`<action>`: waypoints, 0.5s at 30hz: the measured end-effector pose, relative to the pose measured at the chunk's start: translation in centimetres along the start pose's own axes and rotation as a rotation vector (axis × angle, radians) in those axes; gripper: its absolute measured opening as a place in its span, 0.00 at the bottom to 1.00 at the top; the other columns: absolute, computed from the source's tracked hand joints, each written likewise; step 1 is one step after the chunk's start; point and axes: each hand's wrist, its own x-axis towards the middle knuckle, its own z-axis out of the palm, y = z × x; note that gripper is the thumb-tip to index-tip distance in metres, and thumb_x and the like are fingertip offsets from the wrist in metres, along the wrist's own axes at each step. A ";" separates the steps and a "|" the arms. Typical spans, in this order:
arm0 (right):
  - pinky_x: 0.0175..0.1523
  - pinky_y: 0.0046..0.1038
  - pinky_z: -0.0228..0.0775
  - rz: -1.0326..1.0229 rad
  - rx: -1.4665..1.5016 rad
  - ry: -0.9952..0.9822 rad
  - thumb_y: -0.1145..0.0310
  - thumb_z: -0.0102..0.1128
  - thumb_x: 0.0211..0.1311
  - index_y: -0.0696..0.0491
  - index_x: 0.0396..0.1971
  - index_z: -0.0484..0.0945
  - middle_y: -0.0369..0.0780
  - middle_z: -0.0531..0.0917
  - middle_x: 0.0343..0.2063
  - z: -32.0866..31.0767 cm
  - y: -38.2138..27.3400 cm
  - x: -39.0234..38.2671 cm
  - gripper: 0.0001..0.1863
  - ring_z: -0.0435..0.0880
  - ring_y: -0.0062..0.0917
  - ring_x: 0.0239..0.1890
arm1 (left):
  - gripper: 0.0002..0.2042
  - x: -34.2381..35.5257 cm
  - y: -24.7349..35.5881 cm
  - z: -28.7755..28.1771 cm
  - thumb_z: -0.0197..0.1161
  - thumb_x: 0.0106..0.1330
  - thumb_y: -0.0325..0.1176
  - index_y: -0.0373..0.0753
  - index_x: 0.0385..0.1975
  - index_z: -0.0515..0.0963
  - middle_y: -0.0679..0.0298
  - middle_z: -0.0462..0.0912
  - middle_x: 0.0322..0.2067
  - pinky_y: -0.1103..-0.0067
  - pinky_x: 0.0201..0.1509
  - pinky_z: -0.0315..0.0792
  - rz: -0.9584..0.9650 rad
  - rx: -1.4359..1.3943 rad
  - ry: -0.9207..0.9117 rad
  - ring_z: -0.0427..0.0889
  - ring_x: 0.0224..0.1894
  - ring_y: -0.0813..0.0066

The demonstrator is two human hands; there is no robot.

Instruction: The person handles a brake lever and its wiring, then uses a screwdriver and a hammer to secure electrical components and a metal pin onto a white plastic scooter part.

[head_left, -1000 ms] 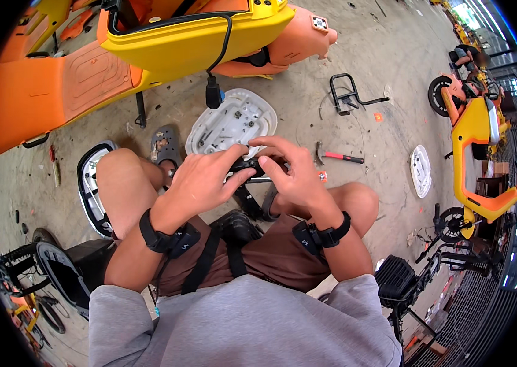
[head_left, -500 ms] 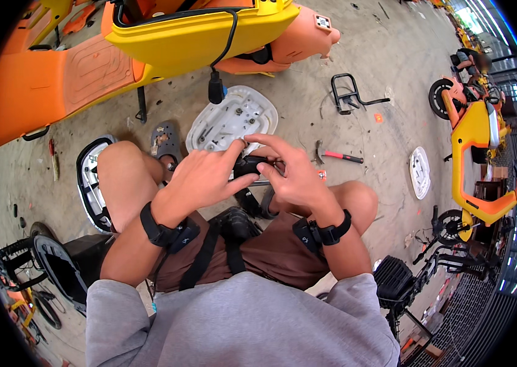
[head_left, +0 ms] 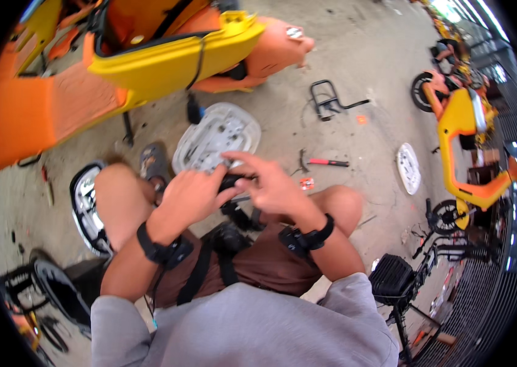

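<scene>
While the hands meet in front of the knees, a small black part (head_left: 229,181) sits between them, overlapping the near edge of the white tray (head_left: 254,126) in view. The left hand (head_left: 191,196) has thumb and forefinger clamped on the part; the right hand (head_left: 272,183) lays its thumb near the part's right end, its forefinger arched above, apart from the thumb. Whether the other right fingers grip cannot be told.

Past the tray, the yellow and orange scooter body (head_left: 176,70) bounds the upper left, a black plug (head_left: 194,110) hanging from it just beside the tray's far rim. To the right, floor (head_left: 371,192) stretches from the right knee to a small white shell (head_left: 409,169), with the red-handled hammer (head_left: 328,163) lying nearer the hand and a bent black rack (head_left: 325,103) farther off.

The part's shape is mostly covered by fingers and blurred; the small hardware in the tray is too smeared to count. A black-edged white shell (head_left: 84,199) is partly hidden behind the left knee, and the scooter body runs out of the picture.

Counted: one hammer, one rack, one plug, two white shells besides the tray, and two black wristbands (head_left: 163,249), one per arm.
</scene>
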 end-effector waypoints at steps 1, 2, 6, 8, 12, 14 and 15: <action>0.54 0.32 0.74 0.005 -0.063 -0.009 0.86 0.52 0.59 0.48 0.65 0.70 0.49 0.87 0.44 0.0 0.0 -0.1 0.33 0.86 0.36 0.48 | 0.23 0.0 0.1 -0.2 0.61 0.68 0.52 0.35 0.43 0.75 0.50 0.80 0.16 0.58 0.27 0.75 -0.010 -0.002 -0.008 0.82 0.22 0.46; 0.54 0.33 0.74 0.013 -0.111 -0.011 0.85 0.53 0.60 0.48 0.65 0.69 0.48 0.87 0.46 0.0 0.0 0.0 0.32 0.86 0.39 0.49 | 0.22 0.1 0.3 -0.5 0.62 0.67 0.52 0.36 0.43 0.75 0.50 0.80 0.17 0.58 0.27 0.75 -0.019 -0.002 -0.021 0.82 0.23 0.45; 0.47 0.32 0.76 -0.048 -0.046 0.043 0.85 0.58 0.58 0.49 0.64 0.70 0.45 0.86 0.43 -0.1 0.1 -0.2 0.32 0.86 0.33 0.40 | 0.20 0.3 1.0 -1.6 0.64 0.66 0.50 0.39 0.44 0.75 0.50 0.80 0.17 0.59 0.27 0.76 -0.078 0.011 -0.034 0.82 0.22 0.46; 0.42 0.30 0.76 -0.074 -0.033 0.071 0.85 0.60 0.57 0.48 0.64 0.71 0.42 0.84 0.40 -0.1 0.1 -0.3 0.33 0.84 0.28 0.34 | 0.19 0.3 1.3 -1.8 0.66 0.64 0.48 0.40 0.45 0.75 0.49 0.81 0.18 0.58 0.28 0.75 -0.107 -0.064 -0.046 0.82 0.25 0.45; 0.38 0.28 0.75 -0.116 -0.044 0.103 0.83 0.63 0.56 0.48 0.63 0.72 0.40 0.81 0.37 -0.4 0.3 -0.3 0.33 0.81 0.25 0.29 | 0.15 0.3 1.2 -1.7 0.67 0.65 0.44 0.42 0.44 0.77 0.51 0.81 0.19 0.59 0.28 0.74 -0.078 -0.093 -0.042 0.82 0.25 0.46; 0.38 0.28 0.75 -0.142 -0.056 0.099 0.81 0.65 0.57 0.48 0.63 0.72 0.39 0.81 0.37 -0.6 0.3 -0.3 0.32 0.81 0.26 0.29 | 0.15 0.2 1.1 -1.6 0.66 0.65 0.45 0.42 0.42 0.78 0.52 0.81 0.19 0.59 0.28 0.74 -0.062 -0.092 -0.025 0.82 0.24 0.46; 0.38 0.28 0.75 -0.160 -0.093 0.118 0.78 0.66 0.57 0.48 0.62 0.73 0.39 0.81 0.37 -0.7 0.4 -0.4 0.31 0.82 0.26 0.29 | 0.15 0.2 1.0 -1.5 0.65 0.66 0.46 0.42 0.41 0.78 0.52 0.81 0.19 0.60 0.27 0.75 -0.060 -0.093 -0.006 0.82 0.24 0.46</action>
